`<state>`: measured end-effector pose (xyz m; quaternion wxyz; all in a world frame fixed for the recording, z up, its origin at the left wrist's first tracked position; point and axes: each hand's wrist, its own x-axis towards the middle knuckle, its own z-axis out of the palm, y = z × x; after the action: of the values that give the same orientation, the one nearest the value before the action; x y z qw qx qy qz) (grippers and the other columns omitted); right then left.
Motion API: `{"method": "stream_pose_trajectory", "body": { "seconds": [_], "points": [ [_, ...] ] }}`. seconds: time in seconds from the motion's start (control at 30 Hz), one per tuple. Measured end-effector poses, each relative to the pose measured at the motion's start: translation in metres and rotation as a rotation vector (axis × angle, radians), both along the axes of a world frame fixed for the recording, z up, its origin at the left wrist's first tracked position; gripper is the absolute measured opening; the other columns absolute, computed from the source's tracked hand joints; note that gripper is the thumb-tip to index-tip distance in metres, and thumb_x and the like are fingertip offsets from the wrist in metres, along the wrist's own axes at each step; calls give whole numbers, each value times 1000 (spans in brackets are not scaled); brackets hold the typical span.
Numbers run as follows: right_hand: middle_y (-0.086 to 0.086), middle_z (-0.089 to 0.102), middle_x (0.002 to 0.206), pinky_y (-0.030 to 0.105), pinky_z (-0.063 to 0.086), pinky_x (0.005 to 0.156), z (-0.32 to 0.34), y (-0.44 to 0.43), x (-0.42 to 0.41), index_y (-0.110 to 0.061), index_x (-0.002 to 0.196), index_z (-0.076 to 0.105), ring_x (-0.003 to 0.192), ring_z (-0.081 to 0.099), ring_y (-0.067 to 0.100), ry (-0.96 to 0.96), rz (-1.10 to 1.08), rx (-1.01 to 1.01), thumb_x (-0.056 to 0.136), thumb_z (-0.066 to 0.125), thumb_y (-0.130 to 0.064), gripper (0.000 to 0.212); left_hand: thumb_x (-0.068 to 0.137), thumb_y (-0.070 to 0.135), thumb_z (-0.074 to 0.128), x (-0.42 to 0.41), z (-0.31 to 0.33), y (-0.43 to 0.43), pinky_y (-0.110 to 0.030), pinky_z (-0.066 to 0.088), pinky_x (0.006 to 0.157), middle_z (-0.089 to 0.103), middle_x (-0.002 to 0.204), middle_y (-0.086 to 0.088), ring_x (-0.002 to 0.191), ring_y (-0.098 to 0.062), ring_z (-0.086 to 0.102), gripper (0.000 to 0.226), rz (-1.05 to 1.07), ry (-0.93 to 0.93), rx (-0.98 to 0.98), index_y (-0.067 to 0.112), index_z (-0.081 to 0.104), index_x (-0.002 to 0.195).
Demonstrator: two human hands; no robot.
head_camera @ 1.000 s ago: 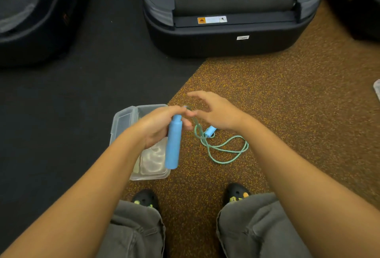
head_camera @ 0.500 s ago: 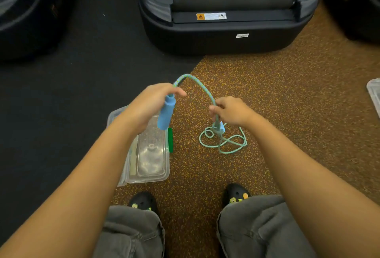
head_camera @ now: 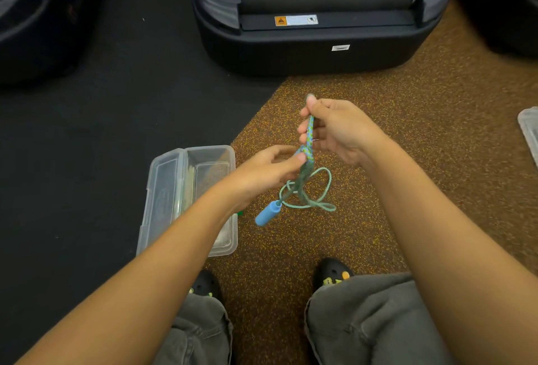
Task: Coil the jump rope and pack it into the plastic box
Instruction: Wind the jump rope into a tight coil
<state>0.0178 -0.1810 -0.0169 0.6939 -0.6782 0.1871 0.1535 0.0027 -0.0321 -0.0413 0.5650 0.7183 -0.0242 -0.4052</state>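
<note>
The jump rope [head_camera: 310, 132], a green-and-blue braided cord, runs in a short taut stretch between my two hands. My right hand [head_camera: 340, 129] pinches it high up, between thumb and fingers. Lower and to the left, my left hand [head_camera: 267, 172] pinches it too. Below them, loose cord loops [head_camera: 321, 193] lie on the speckled brown floor. One blue handle [head_camera: 266, 214] shows under my left hand, tilted, with the cord leaving its upper end. The clear plastic box [head_camera: 163, 166] lies open on the floor, left of the rope and partly under my left forearm.
A black treadmill base [head_camera: 314, 44] stands ahead, with other dark machines at both sides. Another clear container [head_camera: 529, 129] pokes in at the right edge. My shoes [head_camera: 332, 274] and grey trouser knees are at the bottom. Black mat covers the floor on the left.
My right hand rose with the cord, while my left hand dropped and now pinches cord instead of gripping the blue handle. The arch of rope became a short straight stretch.
</note>
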Motion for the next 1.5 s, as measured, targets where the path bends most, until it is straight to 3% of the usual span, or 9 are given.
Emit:
{"method": "stream_pose_trajectory", "body": {
  "seconds": [0.2,0.37,0.7,0.87,0.97,1.07,1.2,1.37,1.5],
  "points": [
    [6,60,68,21,52,46,-4,6,1,-12,79,51,47,61,11,104,-168,128,98,38,-28,28,89,37,50,0,7,-2,-31,50,92,70,93,3,97,-17,66,28,18,76,-198,17,60,106],
    [6,55,69,26,57,51,-3,3,2,-10,81,49,59,62,17,125,-270,205,99,36,-27,27,88,41,55,2,-7,0,-34,40,68,65,88,-30,71,-21,52,39,-9,-298,106,4,67,82],
    [-5,31,54,19,23,35,-5,-55,6,-19,73,47,32,27,3,-25,-667,-89,99,31,-32,33,91,28,53,17,-2,25,-33,45,78,58,70,0,67,-12,61,18,-61,-205,84,13,60,84],
    [8,64,92,30,43,66,-13,-46,2,-8,103,65,73,55,18,79,-228,-673,93,44,-31,33,92,29,51,21,4,25,-27,40,68,51,65,4,56,-6,51,22,18,-148,-36,22,59,72],
    [19,48,135,38,37,101,-12,-24,-5,-1,129,48,123,46,34,234,239,-993,95,38,-43,55,92,30,50,20,7,21,-25,38,65,49,64,5,56,-7,49,26,35,-135,-86,23,57,69],
    [13,38,145,42,31,106,-3,-8,-10,-10,135,43,135,35,29,61,444,-858,95,28,-52,60,92,31,50,20,7,20,-24,39,67,49,65,6,57,-6,50,23,33,-137,-86,22,58,73],
    [3,64,109,27,41,86,5,0,-14,-10,114,61,96,56,7,-60,596,-429,94,38,-44,46,92,28,51,21,7,21,-24,44,69,56,62,10,58,-3,53,21,36,-154,-60,19,61,76],
    [8,65,78,30,42,70,2,-12,-12,-6,85,67,71,54,14,-124,485,-498,87,57,-34,29,83,34,63,25,8,30,-46,46,93,71,83,-8,84,-21,64,19,36,-311,80,19,74,86],
    [-2,65,77,25,37,56,1,-32,-17,-18,79,65,63,49,11,-29,360,-686,89,55,-34,21,85,29,62,34,9,44,-35,49,89,73,87,-6,92,-20,66,18,148,-412,139,16,74,87]
  ]
}}
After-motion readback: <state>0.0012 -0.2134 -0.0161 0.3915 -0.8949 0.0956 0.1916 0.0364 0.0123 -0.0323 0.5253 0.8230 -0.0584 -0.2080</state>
